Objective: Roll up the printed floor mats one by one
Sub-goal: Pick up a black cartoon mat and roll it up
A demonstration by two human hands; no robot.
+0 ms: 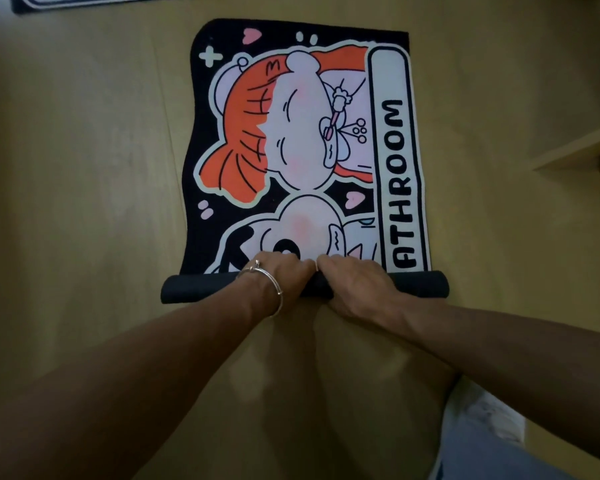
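Note:
A printed floor mat (302, 133) lies on the wooden floor, black with cartoon figures in orange and white and a white strip of lettering along its right side. Its near end is rolled into a black tube (194, 289) running left to right. My left hand (284, 275), with a silver bangle at the wrist, grips the roll's middle with fingers curled over the top. My right hand (354, 282) grips the roll right beside it. The two hands nearly touch.
The edge of another black-and-white mat (94, 1) shows at the top left. A light wooden ledge or furniture edge (575, 147) juts in at the right. My knee in light jeans (492, 445) is at the bottom right. Bare wooden floor (84, 168) surrounds the mat.

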